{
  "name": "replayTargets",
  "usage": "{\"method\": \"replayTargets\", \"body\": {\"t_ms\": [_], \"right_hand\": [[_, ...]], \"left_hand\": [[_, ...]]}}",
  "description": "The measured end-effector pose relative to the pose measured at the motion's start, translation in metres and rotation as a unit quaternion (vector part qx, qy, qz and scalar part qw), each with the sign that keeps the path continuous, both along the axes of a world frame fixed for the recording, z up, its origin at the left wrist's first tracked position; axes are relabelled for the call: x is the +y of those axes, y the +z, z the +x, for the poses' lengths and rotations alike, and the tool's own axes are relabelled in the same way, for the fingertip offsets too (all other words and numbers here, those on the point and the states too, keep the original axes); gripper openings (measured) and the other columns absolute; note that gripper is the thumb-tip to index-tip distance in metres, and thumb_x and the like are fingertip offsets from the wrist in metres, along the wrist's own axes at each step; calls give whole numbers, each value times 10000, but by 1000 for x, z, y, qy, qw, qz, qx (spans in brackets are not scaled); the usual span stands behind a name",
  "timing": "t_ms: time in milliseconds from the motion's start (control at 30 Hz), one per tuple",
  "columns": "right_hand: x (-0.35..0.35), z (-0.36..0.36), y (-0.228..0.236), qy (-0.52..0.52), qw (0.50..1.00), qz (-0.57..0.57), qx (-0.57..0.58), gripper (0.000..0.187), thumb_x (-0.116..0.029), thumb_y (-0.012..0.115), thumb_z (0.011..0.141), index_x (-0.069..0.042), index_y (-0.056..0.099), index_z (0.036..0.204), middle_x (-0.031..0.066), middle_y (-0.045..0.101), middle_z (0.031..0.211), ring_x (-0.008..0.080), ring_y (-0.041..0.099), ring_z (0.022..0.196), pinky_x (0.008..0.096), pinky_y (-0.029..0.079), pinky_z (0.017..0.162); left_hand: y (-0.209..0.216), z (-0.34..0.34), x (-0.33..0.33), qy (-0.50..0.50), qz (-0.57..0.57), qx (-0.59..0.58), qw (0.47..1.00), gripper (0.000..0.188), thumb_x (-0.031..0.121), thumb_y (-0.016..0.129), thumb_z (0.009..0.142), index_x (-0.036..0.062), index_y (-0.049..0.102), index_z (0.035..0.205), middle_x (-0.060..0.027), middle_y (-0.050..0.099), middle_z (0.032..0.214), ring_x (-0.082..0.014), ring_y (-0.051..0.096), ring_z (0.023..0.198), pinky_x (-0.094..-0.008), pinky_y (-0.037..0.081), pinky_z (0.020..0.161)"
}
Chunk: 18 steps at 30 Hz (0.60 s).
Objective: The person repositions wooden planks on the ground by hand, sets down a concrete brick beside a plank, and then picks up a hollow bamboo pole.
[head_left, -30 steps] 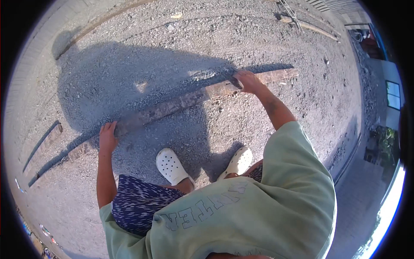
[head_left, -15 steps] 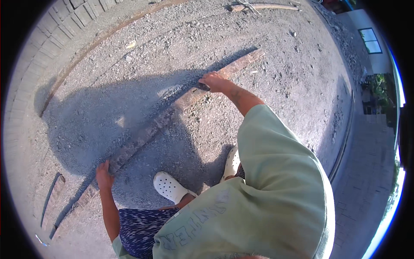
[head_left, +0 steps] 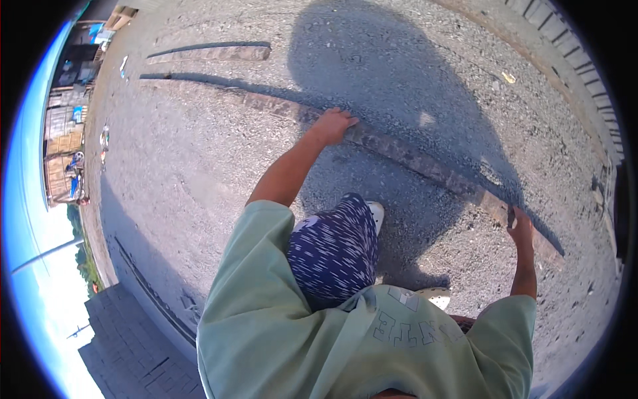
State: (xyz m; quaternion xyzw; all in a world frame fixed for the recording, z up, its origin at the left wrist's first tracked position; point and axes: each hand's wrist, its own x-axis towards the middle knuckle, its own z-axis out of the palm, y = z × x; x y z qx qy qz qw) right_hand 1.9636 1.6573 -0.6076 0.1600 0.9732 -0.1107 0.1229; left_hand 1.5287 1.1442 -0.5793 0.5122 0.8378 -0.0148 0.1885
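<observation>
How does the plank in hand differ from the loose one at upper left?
The held plank is much longer than the loose plank. The left hand and right hand are on the held plank; neither touches the loose plank. Shadow partly covers the held plank; the loose plank is sunlit. Both look narrow and brownish.
</observation>
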Motion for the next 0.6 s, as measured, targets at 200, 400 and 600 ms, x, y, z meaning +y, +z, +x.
{"method": "replayTargets", "body": {"t_ms": [200, 400, 600], "right_hand": [[-20, -13, 6, -3, 999, -19, -33, 755, -75, 778, 523, -69, 504, 1227, 154, 589, 1091, 333, 551, 1029, 401, 441, 888], [-13, -20, 9, 8, 998, 26, -60, 734, -146, 796, 532, -69, 511, 1205, 140, 581, 1125, 321, 548, 1049, 398, 442, 888], [-4, -18, 5, -20, 997, 19, -78, 812, -172, 831, 526, -123, 489, 1261, 120, 580, 1170, 318, 562, 1055, 410, 456, 876]], "left_hand": [[-10, 10, -24, 32, 16, 40, 999, 549, 57, 616, 688, 154, 541, 1224, -65, 562, 1080, -301, 520, 1022, -393, 388, 954], [-5, 17, -19, 62, 9, 53, 997, 541, 50, 611, 696, 183, 554, 1218, -50, 561, 1061, -272, 491, 1048, -394, 395, 937], [3, 7, -7, 59, 6, 39, 997, 553, 56, 623, 682, 188, 556, 1215, -27, 553, 1074, -274, 480, 1044, -401, 387, 944]]}}
